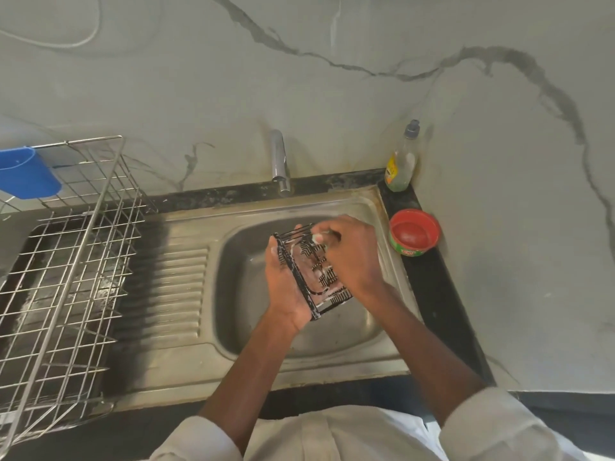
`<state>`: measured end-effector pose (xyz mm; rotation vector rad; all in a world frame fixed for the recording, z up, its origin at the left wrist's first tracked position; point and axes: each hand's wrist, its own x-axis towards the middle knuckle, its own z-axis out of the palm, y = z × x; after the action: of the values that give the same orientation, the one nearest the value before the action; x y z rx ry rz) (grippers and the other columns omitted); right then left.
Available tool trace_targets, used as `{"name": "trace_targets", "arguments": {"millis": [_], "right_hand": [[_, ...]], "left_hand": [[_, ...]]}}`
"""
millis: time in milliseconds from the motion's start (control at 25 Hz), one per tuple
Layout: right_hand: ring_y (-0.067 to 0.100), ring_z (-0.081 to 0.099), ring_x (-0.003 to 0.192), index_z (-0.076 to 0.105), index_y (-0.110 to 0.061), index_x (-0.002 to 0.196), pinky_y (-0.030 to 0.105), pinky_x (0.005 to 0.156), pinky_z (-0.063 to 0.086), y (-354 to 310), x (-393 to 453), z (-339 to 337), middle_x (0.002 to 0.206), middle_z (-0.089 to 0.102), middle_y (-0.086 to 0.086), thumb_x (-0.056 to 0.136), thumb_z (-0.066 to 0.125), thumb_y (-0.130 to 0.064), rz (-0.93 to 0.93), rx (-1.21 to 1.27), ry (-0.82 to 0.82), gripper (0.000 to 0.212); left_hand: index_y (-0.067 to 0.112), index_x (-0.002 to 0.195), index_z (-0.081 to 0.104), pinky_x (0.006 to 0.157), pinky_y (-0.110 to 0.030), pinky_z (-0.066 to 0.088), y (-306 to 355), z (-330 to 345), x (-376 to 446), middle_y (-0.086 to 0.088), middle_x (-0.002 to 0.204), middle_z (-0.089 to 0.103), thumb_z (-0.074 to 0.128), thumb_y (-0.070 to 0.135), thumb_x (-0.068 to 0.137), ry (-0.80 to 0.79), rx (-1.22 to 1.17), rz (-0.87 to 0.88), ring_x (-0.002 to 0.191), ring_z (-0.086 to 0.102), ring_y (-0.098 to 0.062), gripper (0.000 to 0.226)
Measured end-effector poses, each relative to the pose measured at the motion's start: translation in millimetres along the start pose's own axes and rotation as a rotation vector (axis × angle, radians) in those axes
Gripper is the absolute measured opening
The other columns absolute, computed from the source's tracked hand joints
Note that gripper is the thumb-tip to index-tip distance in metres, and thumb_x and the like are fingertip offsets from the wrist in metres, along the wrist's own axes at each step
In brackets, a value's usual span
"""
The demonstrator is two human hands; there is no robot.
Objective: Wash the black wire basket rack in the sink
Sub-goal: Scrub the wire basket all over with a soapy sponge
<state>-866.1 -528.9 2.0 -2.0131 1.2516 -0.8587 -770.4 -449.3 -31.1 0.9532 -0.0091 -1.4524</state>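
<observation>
over the sink [366, 341], hands hide much of the soapy rack [314, 277].

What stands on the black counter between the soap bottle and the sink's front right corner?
In the head view, a red tub stands on that counter strip, between the soap bottle and the sink corner.

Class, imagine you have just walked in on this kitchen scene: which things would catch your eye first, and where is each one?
First, the two hands over the sink: the left hand holds a soapy black wire rack from below while the right hand scrubs it, gripping something pale. Next, the red tub on the counter to the right, with a bottle in the corner behind it. At far left stands a large metal dish rack with a blue cup.
</observation>
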Motion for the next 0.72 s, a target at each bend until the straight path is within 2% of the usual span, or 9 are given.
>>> {"name": "trace_targets", "arguments": {"millis": [80, 160, 280, 400, 480, 560, 600, 640, 720], "right_hand": [[0.003, 0.067, 0.08, 0.082, -0.02, 0.093, 0.027, 0.081, 0.056, -3.8, 14.0, 2.4, 0.094, 0.078, -0.005, 0.089, 0.078, -0.006, -0.004, 0.005, -0.005, 0.015], [0.004, 0.068, 0.086, 0.082, -0.021, 0.095, 0.027, 0.086, 0.056, -10.4, 25.7, 3.3, 0.096, 0.079, -0.006, 0.09, 0.076, -0.008, 0.023, -0.007, -0.036, 0.016], [0.003, 0.068, 0.087, 0.083, -0.02, 0.098, 0.015, 0.082, 0.054, -20.8, 26.4, 4.7, 0.097, 0.078, -0.007, 0.091, 0.073, -0.005, 0.002, 0.009, -0.167, 0.019], [0.003, 0.068, 0.087, 0.082, -0.019, 0.097, 0.021, 0.087, 0.055, -20.5, 22.6, 4.5, 0.096, 0.079, -0.004, 0.089, 0.074, -0.003, 0.002, 0.001, -0.106, 0.019], [0.001, 0.068, 0.085, 0.082, -0.02, 0.096, 0.018, 0.087, 0.054, -23.7, 22.2, 4.2, 0.095, 0.079, -0.006, 0.09, 0.073, -0.004, 0.048, 0.047, -0.082, 0.018], [0.002, 0.069, 0.083, 0.083, -0.017, 0.092, 0.018, 0.083, 0.055, -28.6, 17.8, 6.7, 0.092, 0.078, -0.006, 0.089, 0.071, 0.001, -0.011, 0.126, -0.14, 0.021], [0.004, 0.069, 0.084, 0.082, -0.016, 0.091, 0.022, 0.083, 0.056, -25.9, 16.5, 7.8, 0.091, 0.078, -0.005, 0.088, 0.069, 0.004, -0.04, 0.132, -0.132, 0.024], [0.006, 0.069, 0.085, 0.082, -0.016, 0.092, 0.026, 0.083, 0.056, -22.2, 15.7, 6.7, 0.092, 0.076, -0.005, 0.087, 0.068, 0.006, -0.059, 0.094, -0.09, 0.026], [0.008, 0.068, 0.087, 0.081, -0.018, 0.095, 0.03, 0.08, 0.058, -9.5, 13.5, 1.8, 0.095, 0.074, -0.007, 0.086, 0.069, 0.009, -0.093, 0.015, -0.01, 0.031]], "left_hand": [[0.026, 0.138, 0.068, 0.114, -0.069, 0.042, -0.1, -4.0, 2.5, -0.013, 0.133, 0.072, 0.03, 0.082, 0.098, 0.006, 0.034, -0.014, 0.127, 0.066, -0.034, 0.079], [0.021, 0.144, 0.065, 0.119, -0.071, 0.034, -5.2, -5.2, 2.6, -0.015, 0.136, 0.068, 0.03, 0.084, 0.098, -0.013, 0.106, -0.022, 0.129, 0.06, -0.038, 0.085], [0.022, 0.15, 0.061, 0.118, -0.069, 0.038, -12.4, -6.0, 1.1, -0.012, 0.144, 0.067, 0.028, 0.082, 0.101, -0.053, 0.203, -0.014, 0.134, 0.063, -0.035, 0.084], [0.02, 0.151, 0.06, 0.118, -0.071, 0.039, -10.8, -6.7, 2.4, -0.019, 0.151, 0.061, 0.033, 0.08, 0.102, -0.072, 0.201, -0.005, 0.14, 0.059, -0.039, 0.083], [0.017, 0.15, 0.061, 0.111, -0.066, 0.048, -8.9, -4.6, 1.5, -0.019, 0.148, 0.064, 0.033, 0.078, 0.104, -0.056, 0.197, 0.01, 0.133, 0.065, -0.037, 0.081], [0.016, 0.144, 0.063, 0.084, -0.047, 0.064, -5.2, 0.1, -1.5, -0.009, 0.129, 0.075, 0.028, 0.07, 0.108, -0.027, 0.174, 0.048, 0.11, 0.076, -0.022, 0.073], [0.016, 0.143, 0.062, 0.072, -0.04, 0.065, -3.2, -0.1, -0.6, -0.008, 0.12, 0.076, 0.027, 0.067, 0.109, -0.038, 0.145, 0.053, 0.099, 0.078, -0.019, 0.071], [0.014, 0.143, 0.061, 0.069, -0.039, 0.066, 0.1, 1.0, -1.6, -0.01, 0.118, 0.075, 0.027, 0.068, 0.109, -0.052, 0.126, 0.052, 0.095, 0.077, -0.02, 0.072], [0.013, 0.15, 0.057, 0.09, -0.055, 0.063, 3.2, -1.0, -1.2, -0.02, 0.127, 0.067, 0.031, 0.076, 0.105, -0.073, 0.105, 0.054, 0.108, 0.072, -0.032, 0.082]]}}
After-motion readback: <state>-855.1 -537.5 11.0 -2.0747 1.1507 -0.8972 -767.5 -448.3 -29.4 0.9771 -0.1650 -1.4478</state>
